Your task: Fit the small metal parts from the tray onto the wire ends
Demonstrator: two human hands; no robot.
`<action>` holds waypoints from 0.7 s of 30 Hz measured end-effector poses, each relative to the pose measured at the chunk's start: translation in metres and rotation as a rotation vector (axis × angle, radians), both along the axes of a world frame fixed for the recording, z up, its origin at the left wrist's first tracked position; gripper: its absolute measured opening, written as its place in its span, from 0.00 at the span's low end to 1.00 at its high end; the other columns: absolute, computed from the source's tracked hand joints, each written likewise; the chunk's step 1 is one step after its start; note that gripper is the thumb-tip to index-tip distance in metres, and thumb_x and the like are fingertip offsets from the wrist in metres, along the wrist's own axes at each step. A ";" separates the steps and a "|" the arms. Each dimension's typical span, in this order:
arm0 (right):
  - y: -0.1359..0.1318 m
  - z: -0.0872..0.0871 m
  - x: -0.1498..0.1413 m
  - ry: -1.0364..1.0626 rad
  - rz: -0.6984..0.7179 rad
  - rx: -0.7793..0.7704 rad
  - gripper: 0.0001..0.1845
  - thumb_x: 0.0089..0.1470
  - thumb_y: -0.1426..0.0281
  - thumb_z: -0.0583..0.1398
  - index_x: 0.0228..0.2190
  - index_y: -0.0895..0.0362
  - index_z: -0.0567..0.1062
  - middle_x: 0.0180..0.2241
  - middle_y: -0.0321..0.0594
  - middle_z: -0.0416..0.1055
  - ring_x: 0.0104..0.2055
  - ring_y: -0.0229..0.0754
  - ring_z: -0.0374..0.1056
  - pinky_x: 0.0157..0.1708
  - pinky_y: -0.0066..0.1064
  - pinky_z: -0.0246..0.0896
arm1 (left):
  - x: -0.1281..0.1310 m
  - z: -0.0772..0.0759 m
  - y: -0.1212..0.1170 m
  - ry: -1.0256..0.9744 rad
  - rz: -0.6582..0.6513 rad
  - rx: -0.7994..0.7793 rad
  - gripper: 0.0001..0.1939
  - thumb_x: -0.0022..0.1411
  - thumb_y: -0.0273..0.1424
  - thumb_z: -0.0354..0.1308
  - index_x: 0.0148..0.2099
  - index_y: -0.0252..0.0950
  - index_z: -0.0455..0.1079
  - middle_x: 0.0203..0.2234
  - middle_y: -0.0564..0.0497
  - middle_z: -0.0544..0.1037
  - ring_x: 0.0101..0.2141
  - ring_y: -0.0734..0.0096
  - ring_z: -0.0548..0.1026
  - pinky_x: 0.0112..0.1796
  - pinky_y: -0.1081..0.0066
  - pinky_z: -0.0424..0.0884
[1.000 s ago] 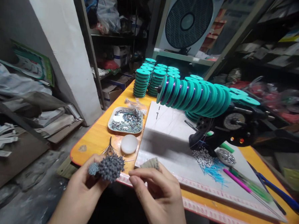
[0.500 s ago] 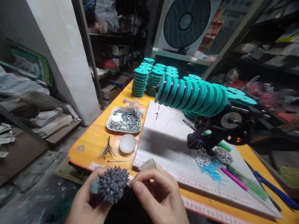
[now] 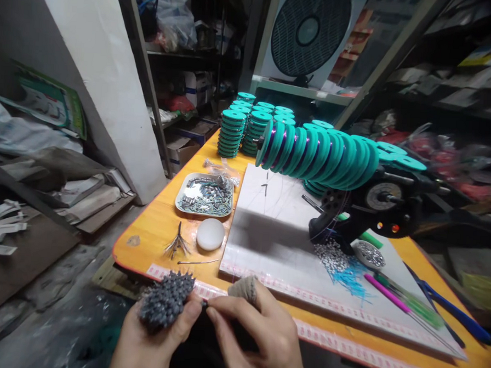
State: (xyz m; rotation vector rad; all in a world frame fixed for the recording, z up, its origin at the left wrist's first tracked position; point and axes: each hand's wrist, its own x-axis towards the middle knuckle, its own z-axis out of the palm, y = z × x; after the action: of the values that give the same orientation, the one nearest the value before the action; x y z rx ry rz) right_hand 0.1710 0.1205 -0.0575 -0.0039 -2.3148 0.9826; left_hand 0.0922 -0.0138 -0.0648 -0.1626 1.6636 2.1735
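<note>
Cluster of dark spikes (image 3: 167, 301) in left hand, small dark piece (image 3: 204, 302) at right fingertips

Fingers of the left hand (image 3: 150, 338) curl around the cluster of dark spikes, with the thumb along its side, just off the near edge of the yellow surface (image 3: 139, 236). The right hand (image 3: 258, 330) pinches the small dark piece between thumb and forefinger, close beside the left thumb; a beige cover (image 3: 243, 288) wraps one of its other fingers.

On the surface, beyond the left hand, lie a bundle of thin wires (image 3: 179, 242), a thin rod (image 3: 198, 261) and a round white disc (image 3: 210, 235). Farther back sits a white tray (image 3: 203, 214) of small metallic and greenish pieces, a clear plastic bag (image 3: 225, 171) beside it.

To the right, a white board (image 3: 262, 256) carries the foot of a black machine (image 3: 351, 217) with a row of teal spools (image 3: 321, 158) on its shaft. Near that foot are loose silver bits (image 3: 331, 256), blue strips (image 3: 353, 283), a small dish (image 3: 359, 259) and a pink-handled tool (image 3: 388, 293). Stacked spools (image 3: 231, 134) stand at the back.
</note>
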 end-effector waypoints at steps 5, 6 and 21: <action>-0.003 -0.003 -0.001 0.006 0.001 0.025 0.09 0.59 0.79 0.60 0.39 0.57 0.77 0.31 0.41 0.66 0.33 0.35 0.64 0.31 0.24 0.59 | 0.007 0.010 0.007 -0.031 0.100 0.001 0.21 0.34 0.43 0.79 0.28 0.36 0.80 0.23 0.51 0.81 0.26 0.72 0.77 0.31 0.82 0.76; -0.005 -0.004 -0.001 0.019 -0.009 0.019 0.08 0.60 0.79 0.60 0.39 0.57 0.77 0.30 0.40 0.65 0.32 0.35 0.64 0.30 0.24 0.59 | 0.006 0.009 0.006 -0.037 0.067 0.005 0.20 0.35 0.43 0.79 0.28 0.36 0.80 0.23 0.51 0.81 0.26 0.71 0.77 0.31 0.81 0.76; -0.008 -0.004 -0.002 0.123 -0.106 0.141 0.11 0.61 0.81 0.60 0.43 0.58 0.77 0.31 0.42 0.65 0.34 0.37 0.63 0.32 0.25 0.61 | 0.006 0.008 0.008 -0.120 0.039 0.090 0.21 0.37 0.40 0.80 0.26 0.34 0.74 0.20 0.56 0.68 0.22 0.81 0.61 0.23 0.83 0.63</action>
State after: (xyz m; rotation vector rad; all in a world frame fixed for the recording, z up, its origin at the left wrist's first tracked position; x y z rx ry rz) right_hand 0.1694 0.1120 -0.0610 -0.0080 -2.2410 0.7451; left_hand 0.0984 -0.0058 -0.0571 -0.2960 1.5060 2.2167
